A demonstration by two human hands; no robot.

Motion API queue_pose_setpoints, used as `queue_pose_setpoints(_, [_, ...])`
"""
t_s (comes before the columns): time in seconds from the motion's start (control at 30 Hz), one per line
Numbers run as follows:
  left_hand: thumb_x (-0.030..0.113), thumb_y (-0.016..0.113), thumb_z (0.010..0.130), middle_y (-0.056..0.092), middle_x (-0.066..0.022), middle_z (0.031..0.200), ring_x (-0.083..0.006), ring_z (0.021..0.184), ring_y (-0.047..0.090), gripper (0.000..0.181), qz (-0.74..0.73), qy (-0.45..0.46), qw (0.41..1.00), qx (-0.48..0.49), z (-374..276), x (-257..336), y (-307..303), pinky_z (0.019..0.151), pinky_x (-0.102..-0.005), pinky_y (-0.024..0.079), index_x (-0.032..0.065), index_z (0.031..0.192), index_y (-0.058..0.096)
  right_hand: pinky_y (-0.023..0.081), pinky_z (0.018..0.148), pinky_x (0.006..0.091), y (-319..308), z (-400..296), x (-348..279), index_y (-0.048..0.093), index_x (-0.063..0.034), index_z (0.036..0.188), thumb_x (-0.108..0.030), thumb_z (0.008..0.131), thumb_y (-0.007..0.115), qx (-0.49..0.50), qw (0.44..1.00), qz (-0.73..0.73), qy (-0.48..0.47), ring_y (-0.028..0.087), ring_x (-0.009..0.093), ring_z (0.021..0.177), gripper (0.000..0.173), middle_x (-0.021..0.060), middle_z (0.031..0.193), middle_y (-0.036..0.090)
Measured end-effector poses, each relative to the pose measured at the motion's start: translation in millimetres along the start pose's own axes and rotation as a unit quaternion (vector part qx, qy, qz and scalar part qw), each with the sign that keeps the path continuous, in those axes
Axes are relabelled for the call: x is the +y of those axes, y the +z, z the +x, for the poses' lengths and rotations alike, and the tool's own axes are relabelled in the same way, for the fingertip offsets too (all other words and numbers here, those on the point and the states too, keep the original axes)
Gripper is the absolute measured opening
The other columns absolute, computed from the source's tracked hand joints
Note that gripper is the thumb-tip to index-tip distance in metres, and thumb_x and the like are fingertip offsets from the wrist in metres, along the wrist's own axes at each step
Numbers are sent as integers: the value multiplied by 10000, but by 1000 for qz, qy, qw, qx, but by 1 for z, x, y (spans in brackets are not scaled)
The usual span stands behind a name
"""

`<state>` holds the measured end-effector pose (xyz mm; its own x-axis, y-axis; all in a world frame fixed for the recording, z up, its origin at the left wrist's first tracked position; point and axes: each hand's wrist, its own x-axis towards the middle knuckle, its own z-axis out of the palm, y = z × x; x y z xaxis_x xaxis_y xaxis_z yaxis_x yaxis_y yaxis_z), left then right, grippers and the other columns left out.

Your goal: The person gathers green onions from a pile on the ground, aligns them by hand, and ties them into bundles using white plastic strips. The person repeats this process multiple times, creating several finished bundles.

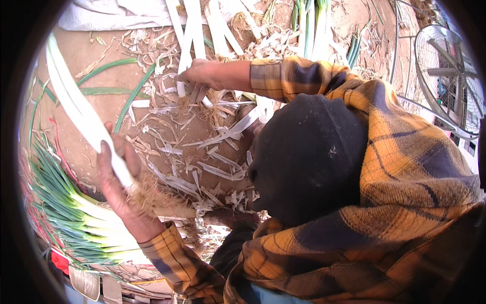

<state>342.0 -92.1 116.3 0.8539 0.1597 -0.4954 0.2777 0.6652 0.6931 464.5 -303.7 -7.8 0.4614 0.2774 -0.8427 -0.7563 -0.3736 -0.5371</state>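
My left hand (119, 163), palm up at the left, is closed around the white stalk of a long green onion (85, 110). Its hairy roots (152, 195) hang by my wrist, and the stalk slants to the upper left. Near the top centre, my right hand (195, 79) grips a white onion stalk (181, 89) just above its roots; a second stalk runs under the fingers, partly hidden. More white stalks (216, 30) with roots lie beyond that hand. A pile of green-topped onions (87, 224) lies at the lower left.
Peeled skins (224, 171) and loose green leaves (134, 97) litter the brown ground. White sheeting (114, 15) lies at the top left, and more onions (313, 26) at the top. A caged fan (448, 76) stands at the right. A black cap (311, 159) hides the ground at centre right.
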Motion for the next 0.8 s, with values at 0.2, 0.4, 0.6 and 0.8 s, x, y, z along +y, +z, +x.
queue_pose_setpoints(0.2, [140, 640, 850, 585, -45, 815, -109, 677, 543, 267, 136, -103, 977, 131, 14, -58, 14, 573, -234, 431, 2, 1068, 572, 526, 427, 341, 20, 36, -4, 602, 105, 846, -183, 844, 617, 59, 994, 87, -39, 629, 255, 524, 288, 197, 688, 631])
queue_pose_setpoints(0.4, [119, 638, 847, 594, -81, 912, -149, 834, 558, 334, 212, -68, 969, 107, 14, -62, -17, 762, -288, 443, -42, 1117, 527, 516, 482, 324, 20, -16, -6, 573, 103, 886, -116, 768, 690, -29, 991, 75, -105, 627, 231, 581, 275, 192, 727, 612])
queue_pose_setpoints(0.6, [132, 641, 836, 550, -96, 1083, -174, 985, 527, 456, 245, -135, 957, 71, -25, -54, -20, 875, -305, 406, -36, 1215, 451, 538, 639, 386, 56, -65, 5, 497, 126, 1023, -187, 802, 673, -232, 967, 63, -86, 639, 299, 736, 421, 251, 881, 593])
queue_pose_setpoints(0.8, [144, 672, 814, 575, -84, 1059, -157, 949, 540, 480, 224, -223, 948, 34, -90, -16, -19, 849, -306, 426, -21, 1213, 461, 532, 760, 435, 49, -61, -22, 427, 136, 1125, -242, 827, 655, -251, 931, 258, -54, 630, 355, 856, 533, 294, 999, 561])
